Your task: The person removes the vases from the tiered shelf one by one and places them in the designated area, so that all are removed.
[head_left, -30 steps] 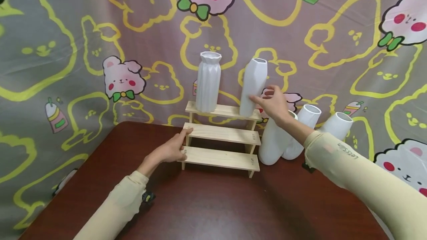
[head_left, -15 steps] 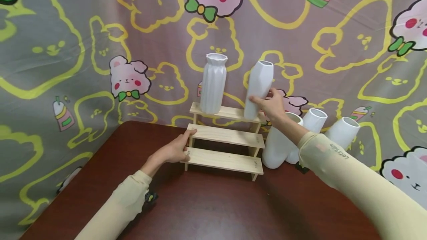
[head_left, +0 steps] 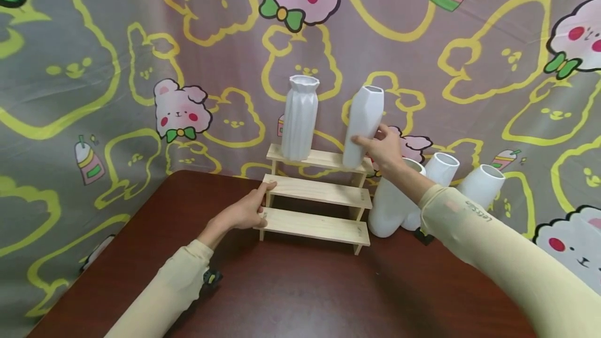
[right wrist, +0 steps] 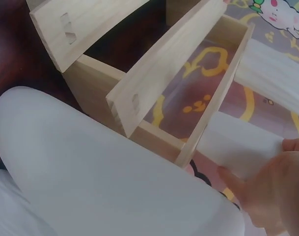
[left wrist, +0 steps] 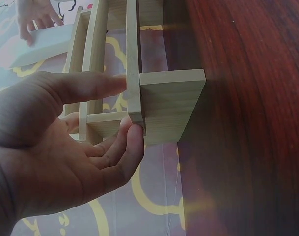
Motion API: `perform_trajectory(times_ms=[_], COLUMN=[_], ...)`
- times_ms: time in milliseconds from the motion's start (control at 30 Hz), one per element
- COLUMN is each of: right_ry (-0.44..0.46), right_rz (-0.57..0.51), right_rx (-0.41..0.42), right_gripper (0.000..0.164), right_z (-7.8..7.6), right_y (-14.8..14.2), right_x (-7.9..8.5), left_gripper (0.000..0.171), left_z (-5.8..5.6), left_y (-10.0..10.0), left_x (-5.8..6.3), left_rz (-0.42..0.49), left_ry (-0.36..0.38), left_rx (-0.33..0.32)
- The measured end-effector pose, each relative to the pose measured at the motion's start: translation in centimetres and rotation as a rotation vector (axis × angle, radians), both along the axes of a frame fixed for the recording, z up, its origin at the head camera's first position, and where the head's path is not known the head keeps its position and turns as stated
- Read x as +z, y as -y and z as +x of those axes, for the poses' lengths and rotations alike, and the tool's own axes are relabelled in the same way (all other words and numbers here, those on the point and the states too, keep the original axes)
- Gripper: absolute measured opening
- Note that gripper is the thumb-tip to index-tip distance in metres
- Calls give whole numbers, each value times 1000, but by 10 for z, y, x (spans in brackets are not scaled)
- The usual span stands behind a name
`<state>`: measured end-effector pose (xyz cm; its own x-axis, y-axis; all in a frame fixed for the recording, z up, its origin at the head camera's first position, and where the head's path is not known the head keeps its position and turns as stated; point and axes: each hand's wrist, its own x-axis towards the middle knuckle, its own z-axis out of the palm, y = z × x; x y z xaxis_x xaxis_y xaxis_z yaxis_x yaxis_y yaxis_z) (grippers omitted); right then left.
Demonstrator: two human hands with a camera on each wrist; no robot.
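Note:
A three-tier wooden display stand (head_left: 316, 189) stands on the table. My left hand (head_left: 244, 210) holds its left end; in the left wrist view that hand (left wrist: 66, 162) pinches the lowest board (left wrist: 133, 54) between thumb and fingers. A white faceted vase (head_left: 365, 113) stands upright at the right end of the top tier. My right hand (head_left: 387, 150) holds its lower right side, thumb in front. The right wrist view has the same vase (right wrist: 240, 140) against the top board, beside my right hand (right wrist: 272, 191). A white ribbed vase (head_left: 299, 119) occupies the top tier's left end.
Right of the stand are more white vases: a large one (head_left: 387, 207) close to it, partly behind my right forearm, a second (head_left: 442, 166) and a third (head_left: 483, 186). A patterned curtain (head_left: 225, 61) hangs behind the dark red-brown table (head_left: 291, 296).
My right hand's fingers have closed in on the faceted vase's right side, where a second ago they stood off it. The head view has shifted slightly. My left hand stays on the stand.

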<state>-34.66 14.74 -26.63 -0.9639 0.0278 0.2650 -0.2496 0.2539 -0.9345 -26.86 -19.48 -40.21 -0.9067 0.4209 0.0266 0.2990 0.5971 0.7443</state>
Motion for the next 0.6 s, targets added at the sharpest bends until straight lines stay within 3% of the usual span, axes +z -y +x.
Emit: perform_trajectory(times_ms=[600], right_ry=[-19], right_rz=[-1], right_rx=[12], right_gripper=[72], right_z=[1], right_y=[-9], right_x=[-1], left_gripper=[107], left_z=[0], left_y=[1], left_x=[-1], left_rz=[-10], left_ry=[0], left_rx=[-4])
